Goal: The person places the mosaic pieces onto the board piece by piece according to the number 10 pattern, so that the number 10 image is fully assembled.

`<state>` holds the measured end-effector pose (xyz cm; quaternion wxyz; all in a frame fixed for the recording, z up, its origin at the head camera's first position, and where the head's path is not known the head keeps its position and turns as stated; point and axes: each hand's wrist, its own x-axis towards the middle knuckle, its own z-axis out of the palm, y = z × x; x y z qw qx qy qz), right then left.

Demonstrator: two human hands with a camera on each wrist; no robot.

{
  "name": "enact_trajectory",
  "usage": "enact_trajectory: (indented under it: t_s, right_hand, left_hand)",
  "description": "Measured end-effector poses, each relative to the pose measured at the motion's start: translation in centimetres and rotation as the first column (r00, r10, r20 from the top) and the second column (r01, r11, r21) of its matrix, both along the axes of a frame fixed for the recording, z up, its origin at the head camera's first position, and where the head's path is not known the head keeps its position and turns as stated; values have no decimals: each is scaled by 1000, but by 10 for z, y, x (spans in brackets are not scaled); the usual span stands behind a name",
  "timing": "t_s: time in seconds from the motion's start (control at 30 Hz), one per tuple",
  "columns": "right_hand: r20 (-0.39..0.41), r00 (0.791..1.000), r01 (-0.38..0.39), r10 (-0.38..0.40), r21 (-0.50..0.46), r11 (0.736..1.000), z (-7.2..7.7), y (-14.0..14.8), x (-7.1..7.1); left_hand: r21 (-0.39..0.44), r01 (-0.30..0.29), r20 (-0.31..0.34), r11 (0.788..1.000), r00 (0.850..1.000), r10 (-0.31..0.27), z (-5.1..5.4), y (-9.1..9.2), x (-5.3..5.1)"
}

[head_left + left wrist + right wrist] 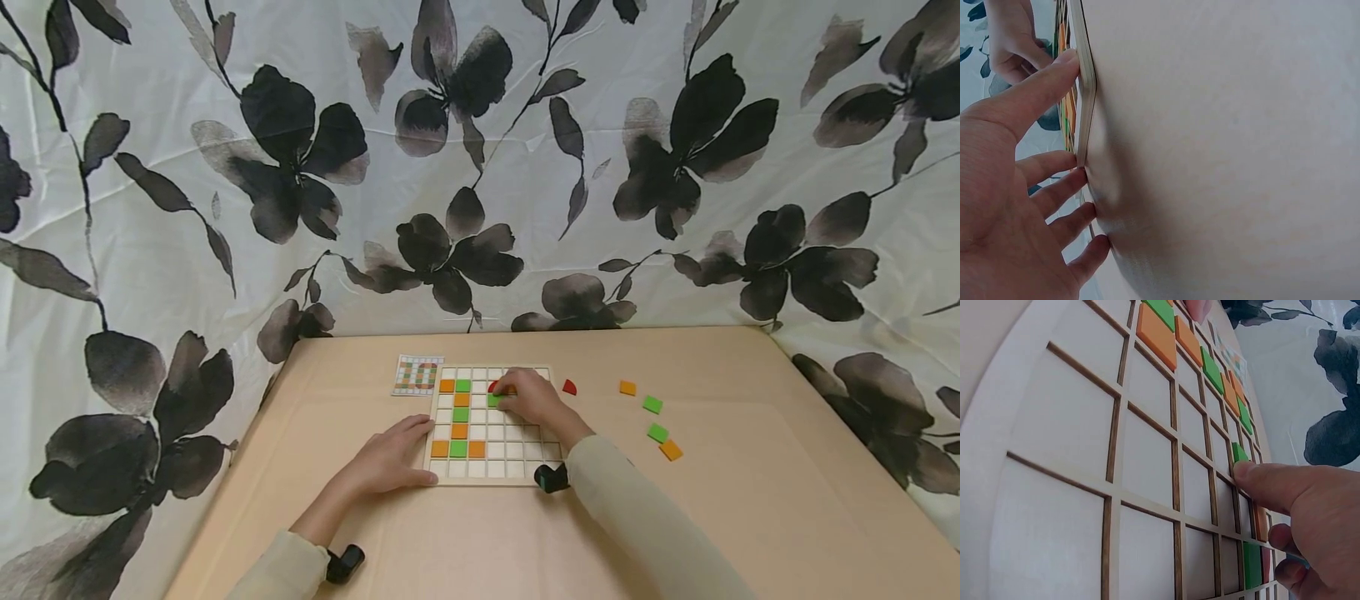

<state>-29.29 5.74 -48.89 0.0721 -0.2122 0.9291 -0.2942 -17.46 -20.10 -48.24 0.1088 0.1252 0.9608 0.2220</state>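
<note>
A pale wooden grid board (517, 471) lies on the table, with orange and green square tiles in its left columns. My left hand (393, 458) rests at the board's left edge, fingers spread; its thumb (1054, 78) touches the rim in the left wrist view. Over the upper middle of the grid, my right hand (531, 398) pinches a green tile (492, 401) at one cell, its index finger largely hidden. Just above that tile shows a red piece (492, 387), partly covered. Another green tile (1252, 565) and an orange tile (1261, 523) sit beneath the right hand.
A small printed pattern card (416, 375) lies at the board's upper left. To the right are a loose red quarter-round piece (570, 387), an orange tile (627, 387), a green tile (652, 404) and more tiles. A floral curtain (570, 167) hangs behind the table.
</note>
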Motion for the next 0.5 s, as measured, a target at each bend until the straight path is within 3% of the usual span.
enact_trajectory:
  t_s: [0.17,0.5]
  right_hand:
    - [18,1000,3,-2,-33,999,0,5,1]
    - [-26,1000,6,-8,-67,998,6,36,5]
  left_hand:
    - [-8,0,-3,1000,1000,0,-1,1,0]
    - [-7,0,-6,1000,1000,0,1,0,0]
